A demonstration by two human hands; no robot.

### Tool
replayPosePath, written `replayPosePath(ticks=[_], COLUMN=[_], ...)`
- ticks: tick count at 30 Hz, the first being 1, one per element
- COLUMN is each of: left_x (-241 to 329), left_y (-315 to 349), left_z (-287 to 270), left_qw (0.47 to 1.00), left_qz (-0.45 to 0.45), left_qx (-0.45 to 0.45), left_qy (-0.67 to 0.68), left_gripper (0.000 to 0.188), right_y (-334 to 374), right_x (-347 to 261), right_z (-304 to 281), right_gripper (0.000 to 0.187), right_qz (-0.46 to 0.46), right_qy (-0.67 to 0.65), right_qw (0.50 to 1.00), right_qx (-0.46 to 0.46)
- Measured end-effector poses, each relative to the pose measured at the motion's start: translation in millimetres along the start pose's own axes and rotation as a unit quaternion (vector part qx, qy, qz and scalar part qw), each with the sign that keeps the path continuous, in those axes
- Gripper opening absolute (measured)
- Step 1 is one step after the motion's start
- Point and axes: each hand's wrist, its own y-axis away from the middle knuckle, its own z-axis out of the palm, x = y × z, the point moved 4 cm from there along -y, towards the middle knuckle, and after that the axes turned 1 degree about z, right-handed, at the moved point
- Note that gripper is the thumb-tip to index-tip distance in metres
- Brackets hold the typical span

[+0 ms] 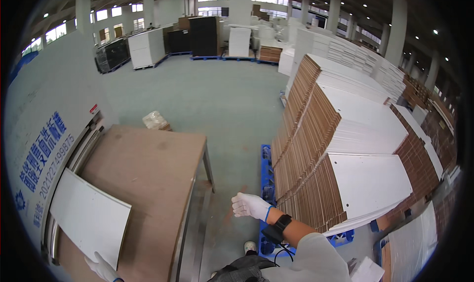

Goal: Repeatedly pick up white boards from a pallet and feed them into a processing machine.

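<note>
My left hand (pixel 102 268), in a white glove, is at the near end of a white panel (pixel 91 210). Its fingers are stretched out beside the panel's near corner; whether they touch it I cannot tell. The panel lies slightly bowed on a brown-topped table (pixel 153 163), its far-left edge at the metal rollers (pixel 81 151) of a large white machine (pixel 54 109). My right hand (pixel 251 206), also gloved, hangs in the air between the table and a tall stack of white-faced boards (pixel 368 183). Its fingers are curled in with nothing seen in them.
Blue pallets (pixel 267 171) sit under the board stack on my right. A plastic-wrapped bundle (pixel 155 120) is beyond the table. Wrapped loads and a dark stack (pixel 205 36) stand along the far side. A wrapped pile (pixel 412 237) is at the lower right.
</note>
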Motion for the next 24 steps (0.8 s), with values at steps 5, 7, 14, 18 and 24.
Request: replayPosePath(ticks=[5,7,14,18,24], left_x=[213.4,293.2,489.4,566.1,617.0], left_y=[184.8,280.6,565.3,703.6,787.7], left_z=[32.2,40.0,36.5,22.7,24.3], left_qw=[0.893,0.825,0.414,0.342,0.361], left_qz=[0.325,0.373,0.770,0.829,0.859], left_qx=[-0.263,-0.388,-0.378,-0.347,-0.362], left_qy=[0.165,0.174,0.304,0.275,0.015], left_gripper=[0.056,0.060,0.066,0.061,0.051], right_y=[-13.2,-15.5,18.1,58.9,103.9], right_x=[-42.6,-50.5,-41.6,-16.1,3.6], right_z=[-60.1,-88.6,-145.6,-177.4,-211.5], right_gripper=[0.036,0.036,0.038,0.038,0.038], right_qz=[-0.048,-0.075,-0.063,-0.093,-0.120], right_qy=[-0.124,-0.218,-0.263,-0.288,-0.332], right_qw=[0.991,0.973,0.961,0.953,0.929], right_qx=[0.012,-0.018,0.058,0.029,0.106])
